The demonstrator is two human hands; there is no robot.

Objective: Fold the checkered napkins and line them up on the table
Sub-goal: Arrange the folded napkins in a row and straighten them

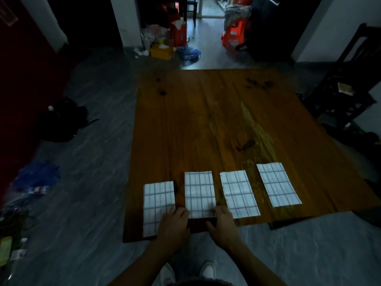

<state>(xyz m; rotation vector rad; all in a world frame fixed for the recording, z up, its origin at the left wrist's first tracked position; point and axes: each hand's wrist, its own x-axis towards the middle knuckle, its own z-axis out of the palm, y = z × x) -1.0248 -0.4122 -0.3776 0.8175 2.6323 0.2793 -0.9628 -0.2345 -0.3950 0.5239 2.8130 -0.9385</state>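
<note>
Second napkin [199, 194] lies just beyond both hands, long axis running away from the person. Left hand [174, 223] and right hand [223, 221] flat, fingers loosely spread at its near corners (nothing gripped).

Four folded checkered napkins lie flat in a row along the near edge of the wooden table [216, 112], each a white upright rectangle crossed by thin dark grid lines. The leftmost napkin [157, 205] sits lowest, reaching almost to the table's edge. The second napkin [199, 193] and third napkin [239, 194] lie side by side with a narrow gap (the third tilts slightly). The fourth napkin [278, 184] lies farthest back, tilted the same way.
</note>
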